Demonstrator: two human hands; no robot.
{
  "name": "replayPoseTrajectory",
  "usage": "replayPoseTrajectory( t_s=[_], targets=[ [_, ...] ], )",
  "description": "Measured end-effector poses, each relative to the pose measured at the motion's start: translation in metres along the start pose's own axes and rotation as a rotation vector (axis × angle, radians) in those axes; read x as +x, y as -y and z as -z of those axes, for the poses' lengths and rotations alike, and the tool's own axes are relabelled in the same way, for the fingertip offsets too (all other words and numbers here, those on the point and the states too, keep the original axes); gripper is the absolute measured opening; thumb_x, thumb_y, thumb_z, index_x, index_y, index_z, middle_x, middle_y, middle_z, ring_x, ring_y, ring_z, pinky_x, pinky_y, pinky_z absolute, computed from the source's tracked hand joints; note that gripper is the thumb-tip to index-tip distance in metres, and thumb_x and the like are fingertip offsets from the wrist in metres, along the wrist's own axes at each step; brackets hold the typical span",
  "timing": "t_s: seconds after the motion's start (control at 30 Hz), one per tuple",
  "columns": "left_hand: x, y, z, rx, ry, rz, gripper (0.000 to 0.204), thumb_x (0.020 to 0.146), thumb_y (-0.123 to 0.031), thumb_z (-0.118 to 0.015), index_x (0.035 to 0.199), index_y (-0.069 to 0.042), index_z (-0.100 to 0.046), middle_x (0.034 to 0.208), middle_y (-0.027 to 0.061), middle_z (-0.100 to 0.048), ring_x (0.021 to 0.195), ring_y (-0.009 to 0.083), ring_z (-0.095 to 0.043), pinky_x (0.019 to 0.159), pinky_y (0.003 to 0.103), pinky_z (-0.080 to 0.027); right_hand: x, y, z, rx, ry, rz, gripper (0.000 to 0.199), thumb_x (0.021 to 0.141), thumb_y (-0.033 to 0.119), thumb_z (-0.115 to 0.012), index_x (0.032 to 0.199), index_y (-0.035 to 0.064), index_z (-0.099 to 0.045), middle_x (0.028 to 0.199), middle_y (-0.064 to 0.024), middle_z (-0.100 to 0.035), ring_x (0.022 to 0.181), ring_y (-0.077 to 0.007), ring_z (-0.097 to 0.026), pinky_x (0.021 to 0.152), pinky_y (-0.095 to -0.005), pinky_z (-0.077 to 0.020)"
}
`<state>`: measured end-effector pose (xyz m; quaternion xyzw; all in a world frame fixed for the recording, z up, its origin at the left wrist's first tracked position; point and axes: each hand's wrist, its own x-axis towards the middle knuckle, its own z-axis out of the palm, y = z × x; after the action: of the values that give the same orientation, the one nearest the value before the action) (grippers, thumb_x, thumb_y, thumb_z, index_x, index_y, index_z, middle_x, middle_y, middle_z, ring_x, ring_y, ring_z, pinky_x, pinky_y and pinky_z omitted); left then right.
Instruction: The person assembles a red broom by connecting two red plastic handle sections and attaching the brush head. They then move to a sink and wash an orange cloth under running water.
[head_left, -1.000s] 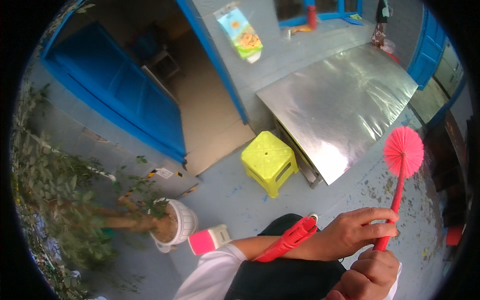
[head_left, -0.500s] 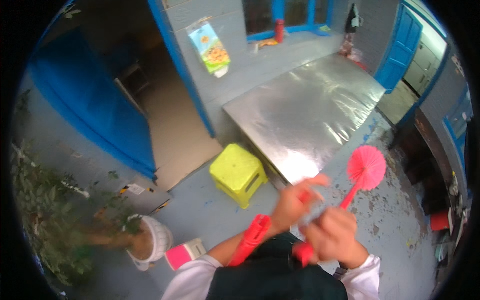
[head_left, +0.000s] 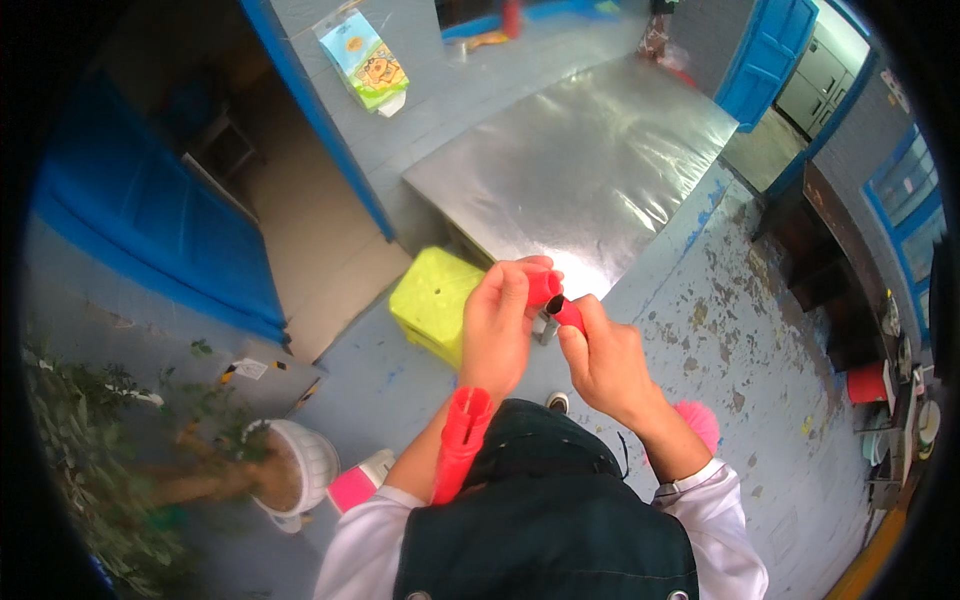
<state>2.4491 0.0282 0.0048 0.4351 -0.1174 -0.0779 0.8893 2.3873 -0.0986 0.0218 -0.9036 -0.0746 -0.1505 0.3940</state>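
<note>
My left hand (head_left: 497,325) is closed round a short red tube (head_left: 544,287) whose open end faces right. In my right hand (head_left: 612,365) is a red handle (head_left: 569,316), gripped with its dark hollow end toward that tube; the two ends are close, and I cannot tell whether they touch. A fluffy pink brush head (head_left: 698,424) shows behind my right forearm, apparently on the same handle, though the forearm hides the link. Another red tube (head_left: 462,445), slotted at its upper end, lies along my left forearm; what holds its lower end is unclear.
Ahead stands a table with a shiny silver top (head_left: 570,160). A yellow-green stool (head_left: 435,300) is left of my hands. Further left are a potted plant in a white pot (head_left: 310,465), a pink-and-white box (head_left: 355,487) and an open blue door (head_left: 150,240). Dark shelving (head_left: 825,280) lines the right.
The pink brush head has swung from ahead of my right hand to behind my forearm, its handle end now pointing left. My hands have risen and come together; the left now grips a red tube.
</note>
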Motion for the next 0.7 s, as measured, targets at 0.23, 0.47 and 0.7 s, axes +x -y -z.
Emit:
replayPoseTrajectory(
  t_s=[0.23, 0.47, 0.7],
  targets=[
    [0.004, -0.007, 0.016, 0.473, 0.075, -0.076, 0.053, 0.106, -0.043, -0.029, 0.082, -0.004, -0.056, 0.070, 0.0005, -0.055, 0.061, 0.0073, -0.047, 0.056, 0.022, -0.038, -0.003, 0.001, 0.005, -0.047, 0.079, 0.058, 0.022, 0.093, 0.024, -0.058, 0.091, 0.0051, -0.047, 0.065, -0.0148, -0.058, 0.058, -0.0379, -0.058, 0.050, -0.0444, -0.0451],
    [0.006, -0.018, 0.016, 0.474, 0.098, 0.062, 0.064, 0.105, -0.046, -0.024, 0.065, -0.005, -0.053, 0.056, -0.0013, -0.047, 0.048, 0.0069, -0.039, 0.046, 0.023, -0.029, -0.004, -0.001, 0.005, -0.028, 0.148, 0.089, 0.018, 0.091, 0.019, -0.057, 0.091, 0.0045, -0.047, 0.060, -0.0169, -0.053, 0.057, -0.0408, -0.056, 0.051, -0.0461, -0.0444],
    [0.010, -0.023, 0.014, 0.630, 0.063, 0.214, 0.066, 0.105, -0.042, -0.030, 0.055, -0.004, -0.053, 0.049, -0.0018, -0.040, 0.041, 0.0076, -0.032, 0.040, 0.025, -0.023, -0.007, -0.010, 0.005, -0.181, 0.175, 0.152, 0.027, 0.092, 0.029, -0.060, 0.089, 0.0062, -0.046, 0.066, -0.0121, -0.059, 0.055, -0.0366, -0.058, 0.048, -0.0442, -0.0468]
  ],
)
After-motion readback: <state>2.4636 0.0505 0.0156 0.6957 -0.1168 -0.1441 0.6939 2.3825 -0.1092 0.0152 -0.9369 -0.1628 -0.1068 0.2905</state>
